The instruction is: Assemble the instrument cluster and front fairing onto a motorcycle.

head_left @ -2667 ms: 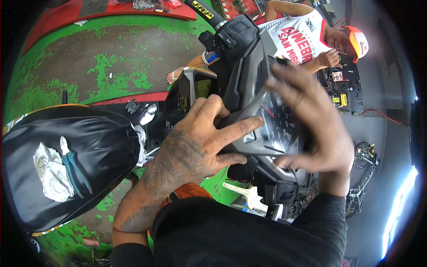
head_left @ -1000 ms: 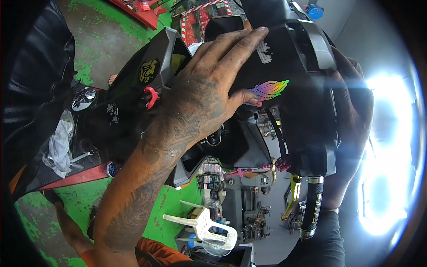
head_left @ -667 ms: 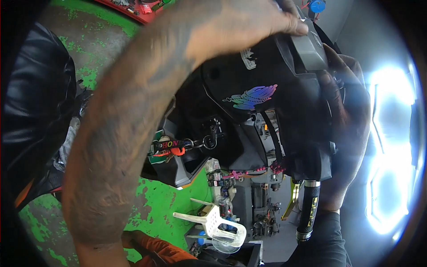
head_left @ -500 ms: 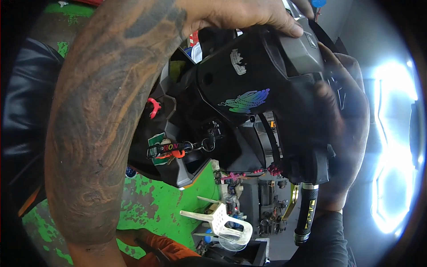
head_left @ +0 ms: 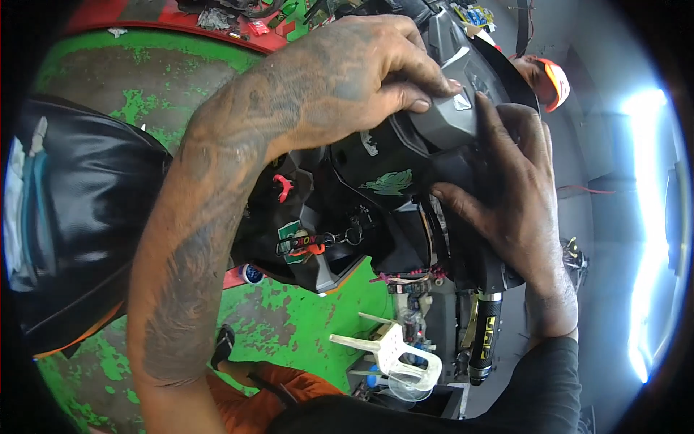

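A scooter's black handlebar cover (head_left: pixel 387 155) with a grey trim panel (head_left: pixel 444 119) is between my two hands. My left hand (head_left: pixel 387 76) comes over it from the left, fingers bent, thumb and index fingertip pressed on the grey panel; its other fingers are partly hidden. My right hand (head_left: pixel 510 177) clasps the cover's right side, thumb on the near face and fingers along the panel's edge. Below my right hand is a black handlebar grip (head_left: pixel 484 340) with a lever beside it. A key ring with a lanyard (head_left: pixel 311 244) hangs at the ignition.
The black seat (head_left: pixel 101 195) lies at the left, with teal-handled pliers (head_left: pixel 37 155) on it. A white plastic chair (head_left: pixel 394 354) stands on the green, peeling floor (head_left: pixel 282 318). A person in an orange-and-white cap (head_left: pixel 555 83) is at the upper right, beyond the scooter.
The view has shifted, bringing my left hand and the panel lower in the picture. My right hand, blurred before, now shows clearly with its fingers against the grey panel. The capped person has come into view.
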Demonstrator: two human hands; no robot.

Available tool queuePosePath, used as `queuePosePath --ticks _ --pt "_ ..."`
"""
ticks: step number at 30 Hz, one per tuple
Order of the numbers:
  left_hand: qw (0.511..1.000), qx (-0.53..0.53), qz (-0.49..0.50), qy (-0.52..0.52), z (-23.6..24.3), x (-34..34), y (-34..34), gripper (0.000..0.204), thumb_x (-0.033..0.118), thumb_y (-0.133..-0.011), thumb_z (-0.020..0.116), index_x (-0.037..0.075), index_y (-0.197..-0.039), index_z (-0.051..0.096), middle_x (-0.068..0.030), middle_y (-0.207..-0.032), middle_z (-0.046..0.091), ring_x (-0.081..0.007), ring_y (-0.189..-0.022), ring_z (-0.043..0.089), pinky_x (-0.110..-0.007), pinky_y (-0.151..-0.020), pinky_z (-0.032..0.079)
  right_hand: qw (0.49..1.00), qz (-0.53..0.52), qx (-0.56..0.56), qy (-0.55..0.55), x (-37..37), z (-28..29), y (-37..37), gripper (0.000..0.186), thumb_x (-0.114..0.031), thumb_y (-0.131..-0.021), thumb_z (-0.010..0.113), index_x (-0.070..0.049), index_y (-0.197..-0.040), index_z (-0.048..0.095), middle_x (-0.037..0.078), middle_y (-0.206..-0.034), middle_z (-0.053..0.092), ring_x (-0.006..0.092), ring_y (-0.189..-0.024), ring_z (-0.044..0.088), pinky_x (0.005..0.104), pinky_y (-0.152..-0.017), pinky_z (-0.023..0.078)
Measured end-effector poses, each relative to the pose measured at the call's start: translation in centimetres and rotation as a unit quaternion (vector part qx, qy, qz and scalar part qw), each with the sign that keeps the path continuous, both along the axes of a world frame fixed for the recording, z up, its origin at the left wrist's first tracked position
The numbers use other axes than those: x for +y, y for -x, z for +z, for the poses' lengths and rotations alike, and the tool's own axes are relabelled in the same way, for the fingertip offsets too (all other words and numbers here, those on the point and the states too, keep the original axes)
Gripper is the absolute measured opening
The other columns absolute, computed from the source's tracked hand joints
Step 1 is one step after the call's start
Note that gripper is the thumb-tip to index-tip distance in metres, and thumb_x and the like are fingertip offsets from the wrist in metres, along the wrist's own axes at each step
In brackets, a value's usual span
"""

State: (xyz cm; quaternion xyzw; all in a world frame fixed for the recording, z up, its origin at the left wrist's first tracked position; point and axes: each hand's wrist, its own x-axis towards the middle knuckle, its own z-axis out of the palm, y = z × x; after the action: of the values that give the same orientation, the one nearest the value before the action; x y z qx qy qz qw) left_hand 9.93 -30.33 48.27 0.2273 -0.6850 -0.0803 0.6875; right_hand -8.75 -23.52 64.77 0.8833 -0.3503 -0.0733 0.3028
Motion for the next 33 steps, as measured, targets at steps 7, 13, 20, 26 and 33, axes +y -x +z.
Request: queuePosePath --ticks 7,13,20,26,33 --pt "0.992 0.01 0.092 0.082 3.7 -0.1 3.0 0.018 0.019 -0.093 0.072 0.006 -0.105 0.071 -0.0095 -0.109 0.067 -0.029 -0.106 0.063 -0.04 -0.097 0.051 0.999 -0.001 -0.028 -0.044 0.2 1.4 0.6 0.093 -0.036 -0.07 0.091 -0.002 -0.147 0.052 0.019 -0.13 0.05 0.0391 -0.121 0.051 0.0489 -0.104 0.045" --pt "0.989 -0.048 0.081 0.117 3.3 -0.7 2.3 0.016 0.019 -0.096 0.067 0.007 -0.105 0.072 -0.0085 -0.113 0.065 -0.0297 -0.116 0.057 -0.044 -0.103 0.047 0.998 -0.026 -0.05 -0.026 1.8 1.7 2.0 0.083 -0.028 -0.073 0.089 -0.002 -0.144 0.053 0.019 -0.126 0.05 0.0371 -0.114 0.051 0.049 -0.1 0.046" --pt "0.988 -0.048 0.073 0.126 3.2 -1.3 2.7 0.015 0.01 -0.094 0.06 0.004 -0.102 0.071 -0.0112 -0.113 0.065 -0.0312 -0.119 0.058 -0.046 -0.106 0.047 0.994 -0.029 -0.075 -0.07 1.6 2.0 2.0 0.08 -0.025 -0.073 0.088 -0.005 -0.144 0.056 0.018 -0.126 0.05 0.036 -0.112 0.052 0.0469 -0.098 0.048" --pt "0.989 -0.079 0.062 0.111 3.4 -0.9 2.2 0.015 0.011 -0.094 0.061 0.005 -0.104 0.07 -0.0134 -0.116 0.063 -0.0342 -0.119 0.057 -0.048 -0.105 0.047 0.995 -0.033 -0.066 -0.07 1.5 2.1 1.9 0.084 -0.029 -0.072 0.09 -0.008 -0.146 0.056 0.016 -0.125 0.051 0.0333 -0.113 0.053 0.0453 -0.097 0.049" --pt "0.983 -0.127 0.105 0.08 4.0 0.2 3.2 0.018 0.016 -0.09 0.069 0.006 -0.104 0.068 -0.0106 -0.119 0.062 -0.0322 -0.119 0.056 -0.046 -0.103 0.048 0.989 -0.027 -0.118 -0.088 1.5 2.1 2.9 0.077 -0.027 -0.072 0.089 -0.007 -0.14 0.058 0.016 -0.124 0.053 0.0343 -0.113 0.054 0.0453 -0.098 0.05"
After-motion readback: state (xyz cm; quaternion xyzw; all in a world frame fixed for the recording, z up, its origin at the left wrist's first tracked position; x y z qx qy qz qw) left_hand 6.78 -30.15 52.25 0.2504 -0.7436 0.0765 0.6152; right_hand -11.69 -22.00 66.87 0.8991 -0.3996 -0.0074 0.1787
